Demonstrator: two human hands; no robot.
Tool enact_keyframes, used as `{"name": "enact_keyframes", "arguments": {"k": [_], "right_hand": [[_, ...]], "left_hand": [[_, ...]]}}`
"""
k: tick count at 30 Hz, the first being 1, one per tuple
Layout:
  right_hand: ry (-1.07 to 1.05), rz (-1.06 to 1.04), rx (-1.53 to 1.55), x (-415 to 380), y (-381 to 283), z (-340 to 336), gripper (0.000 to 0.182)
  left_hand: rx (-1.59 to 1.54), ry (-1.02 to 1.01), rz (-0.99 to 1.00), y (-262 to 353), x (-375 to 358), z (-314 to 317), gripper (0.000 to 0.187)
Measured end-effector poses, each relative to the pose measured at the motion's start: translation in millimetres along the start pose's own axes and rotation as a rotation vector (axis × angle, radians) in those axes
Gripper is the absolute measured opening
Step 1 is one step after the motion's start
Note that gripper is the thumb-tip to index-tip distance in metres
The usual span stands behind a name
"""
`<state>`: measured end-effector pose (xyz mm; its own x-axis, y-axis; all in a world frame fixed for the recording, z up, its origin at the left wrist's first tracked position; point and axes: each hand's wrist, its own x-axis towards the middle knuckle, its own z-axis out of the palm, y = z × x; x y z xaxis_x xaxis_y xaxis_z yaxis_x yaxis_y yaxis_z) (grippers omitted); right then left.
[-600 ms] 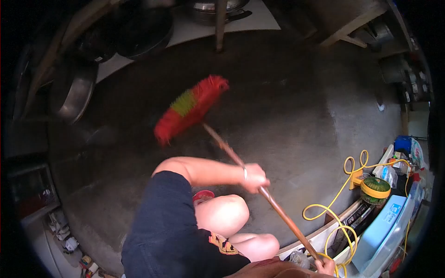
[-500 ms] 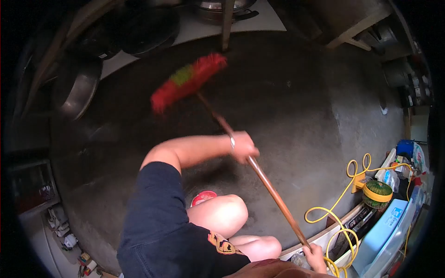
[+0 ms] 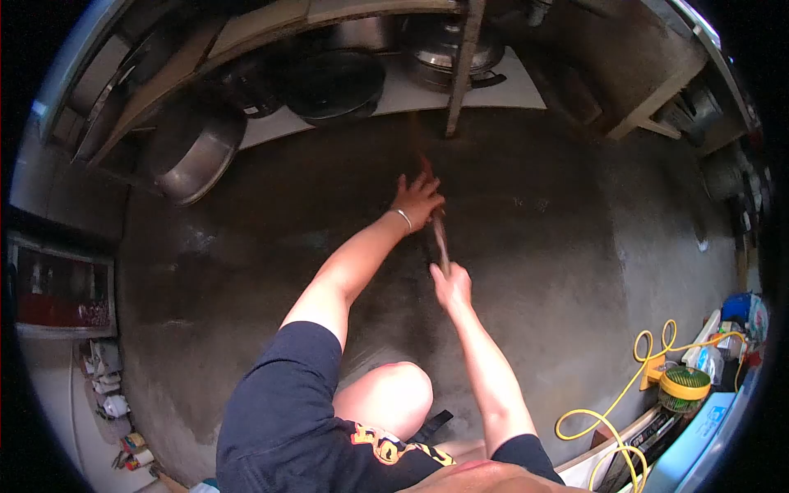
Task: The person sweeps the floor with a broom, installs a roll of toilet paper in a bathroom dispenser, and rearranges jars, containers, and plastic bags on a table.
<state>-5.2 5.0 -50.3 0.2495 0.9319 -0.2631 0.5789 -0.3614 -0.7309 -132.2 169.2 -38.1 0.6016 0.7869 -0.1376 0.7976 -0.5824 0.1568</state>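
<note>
A mop's wooden handle (image 3: 441,237) runs away from me over the dark floor. Its far end fades into the shadow under the shelf, and the mop head cannot be made out. My left hand (image 3: 417,203), with a bracelet at the wrist, is loosely around the handle farther out, its fingers partly spread. Closer to me, my right hand (image 3: 453,286) is closed around the near end of the handle. Both arms reach forward above my bent knee.
A low shelf (image 3: 390,99) holds a metal basin (image 3: 200,160), a dark pan (image 3: 335,85) and a lidded pot (image 3: 454,59); a wooden post (image 3: 463,78) stands before it. At right lie a yellow cable (image 3: 579,413), a yellow-green fan (image 3: 684,388) and a blue box (image 3: 697,435).
Both hands have moved forward, the right one from low right to close behind the left. The handle has swung from diagonal to nearly straight ahead. The red-and-green mop head has gone from sight.
</note>
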Motion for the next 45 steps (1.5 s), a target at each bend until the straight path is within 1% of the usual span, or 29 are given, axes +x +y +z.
{"name": "enact_keyframes", "arguments": {"k": [3, 5, 7, 8, 9, 11, 13, 14, 15, 16, 17, 20, 22, 23, 24, 25, 27, 29, 31, 32, 33, 34, 36, 38, 39, 40, 41, 43, 45], "right_hand": [[-0.046, -0.031, -0.032, -77, 69, -45, 0.036], [-0.18, 0.063, 0.078, -138, 111, -102, 0.034], [-0.285, 0.16, -0.103, -195, 134, -169, 0.032], [-0.332, 0.227, -0.172, -219, 152, -203, 0.033], [-0.306, 0.195, -0.242, -235, 164, -232, 0.035], [-0.352, 0.202, -0.451, -252, 184, -283, 0.041], [-0.374, 0.165, -0.492, -249, 184, -304, 0.046], [-0.351, 0.074, -0.486, -247, 215, -305, 0.046], [-0.379, -0.048, -0.57, -224, 169, -298, 0.047], [-0.438, -0.15, -0.647, -203, 158, -287, 0.048], [-0.491, -0.165, -0.658, -182, 138, -269, 0.048], [-0.515, -0.44, -0.724, -121, 69, -206, 0.048], [-0.548, -0.558, -0.855, -91, 21, -180, 0.046], [-0.531, -0.58, -0.912, -79, 3, -185, 0.044], [-0.426, -0.593, -0.936, -67, -11, -200, 0.043], [-0.38, -0.503, -1.019, -57, -27, -225, 0.042], [-0.166, -0.442, -0.98, -51, -43, -294, 0.038], [-0.01, -0.383, -1.009, -62, -46, -371, 0.037], [0.155, -0.431, -1.054, -94, -21, -440, 0.038], [0.208, -0.321, -1.053, -117, -12, -457, 0.039], [0.246, -0.168, -0.829, -143, 6, -466, 0.037], [0.194, -0.072, -0.738, -171, 29, -482, 0.03], [0.09, -0.071, -0.44, -233, 67, -482, 0.022], [-0.122, 0.49, -0.337, -312, 86, -470, 0.048], [-0.264, 0.648, -0.357, -346, 102, -465, 0.059], [-0.359, 0.622, -0.419, -361, 101, -457, 0.053], [-0.454, 0.596, -0.482, -374, 91, -443, 0.049], [-0.638, 0.553, -0.609, -406, 74, -425, 0.043], [-0.685, 0.572, -0.502, -412, 72, -391, 0.032]], "left_hand": [[-0.11, 0.05, -0.009, 23, -12, 12, 0.048], [-0.06, 0.047, 0.064, 28, -21, 22, 0.045], [-0.004, 0.036, 0.138, 34, -32, 32, 0.044], [0.038, -0.155, 0.191, 45, -42, 29, 0.037], [0.075, -0.347, 0.249, 60, -54, 28, 0.031], [-0.216, 0.035, 0.277, 87, -104, 66, 0.018], [-0.243, 0.191, 0.24, 98, -155, 55, 0.018], [-0.284, 0.147, 0.149, 96, -180, 45, 0.017], [-0.323, 0.101, 0.056, 88, -204, 38, 0.016], [-0.298, 0.064, -0.015, 74, -226, 35, 0.016], [-0.266, 0.028, -0.089, 56, -248, 31, 0.015], [-0.215, -0.125, -0.363, -8, -304, 46, 0.011], [-0.186, -0.264, -0.464, -38, -307, 54, 0.011], [-0.186, -0.329, -0.505, -50, -301, 56, 0.011], [-0.227, -0.315, -0.527, -45, -278, 44, 0.015], [-0.272, -0.256, -0.501, -32, -250, 32, 0.017], [-0.351, -0.101, -0.453, 12, -182, -1, 0.019], [-0.444, 0.036, -0.304, 59, -112, -24, 0.02], [-0.509, 0.14, -0.12, 101, -54, -37, 0.021], [-0.499, 0.172, -0.019, 119, -33, -41, 0.02], [-0.489, 0.204, 0.084, 132, -22, -46, 0.018], [-0.473, 0.18, 0.139, 141, -24, -49, 0.017], [-0.484, 0.107, 0.248, 162, -48, -55, 0.013], [-0.475, -0.009, 0.41, 187, -93, -34, 0.016], [-0.51, -0.087, 0.512, 199, -118, -26, 0.018], [-0.509, -0.216, 0.607, 211, -138, -15, 0.016], [-0.696, -0.292, 0.735, 210, -144, -6, 0.014], [-0.645, -0.434, 0.752, 205, -143, 3, 0.016], [-0.417, -0.467, 0.758, 182, -133, 1, 0.019]]}}
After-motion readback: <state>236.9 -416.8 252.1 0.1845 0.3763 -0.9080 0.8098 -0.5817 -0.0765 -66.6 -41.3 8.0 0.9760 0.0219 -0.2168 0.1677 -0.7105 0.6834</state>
